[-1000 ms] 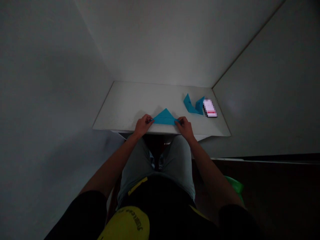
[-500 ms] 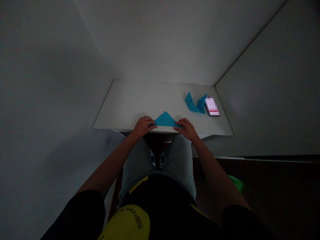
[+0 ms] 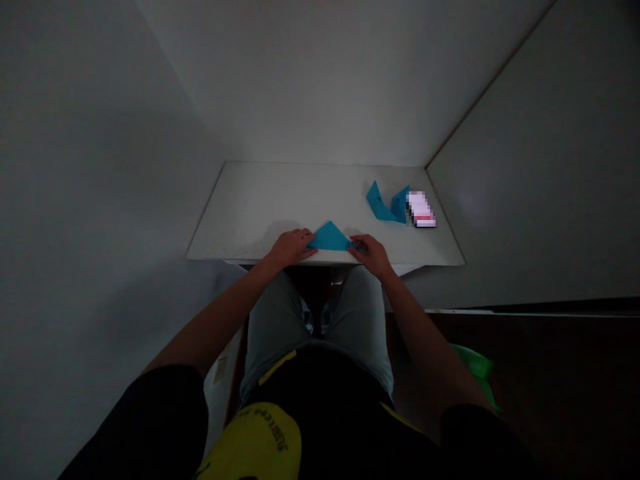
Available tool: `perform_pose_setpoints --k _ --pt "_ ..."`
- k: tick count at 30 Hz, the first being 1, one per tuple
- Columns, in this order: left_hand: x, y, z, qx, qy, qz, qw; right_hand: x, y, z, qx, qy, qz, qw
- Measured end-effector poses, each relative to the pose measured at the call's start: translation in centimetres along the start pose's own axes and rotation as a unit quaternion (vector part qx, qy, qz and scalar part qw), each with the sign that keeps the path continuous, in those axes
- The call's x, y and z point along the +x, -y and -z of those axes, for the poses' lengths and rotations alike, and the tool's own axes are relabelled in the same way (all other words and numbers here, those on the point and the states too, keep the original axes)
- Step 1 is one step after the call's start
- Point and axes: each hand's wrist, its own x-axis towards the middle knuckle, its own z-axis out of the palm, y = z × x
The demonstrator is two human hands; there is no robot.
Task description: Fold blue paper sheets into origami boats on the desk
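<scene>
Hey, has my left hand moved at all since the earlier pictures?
Yes, slightly: your left hand has shifted to the right, farther from the left edge of the white table, reaching further along the blue paper.

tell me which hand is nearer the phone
Right. The right hand is at the right end of the blue paper, with the phone beyond it, farther right. The left hand is farther off, at the paper's left end.
</scene>
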Motion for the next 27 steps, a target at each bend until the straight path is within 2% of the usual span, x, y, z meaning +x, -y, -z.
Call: perform_pose_setpoints --k 7,11,22,27 --pt "1.8 -1.4 1.1 0.01 0.051 0.032 0.998 0.1 0.2 -0.1 -0.009 0.011 0.009 1.0" --pt "2.4 -1.5 1.4 0.026 0.078 0.021 0.996 0.3 0.1 -0.2 -0.011 0.003 0.006 1.0" --pt "2.7 -2.2 2.2 0.059 0.109 -0.003 0.992 0.2 0.3 -0.5 -0.036 -0.004 -0.001 0.999" --pt "2.6 -2.7 1.7 0.062 0.093 0.007 0.994 0.1 0.4 -0.4 -0.008 -0.001 -0.027 1.0"
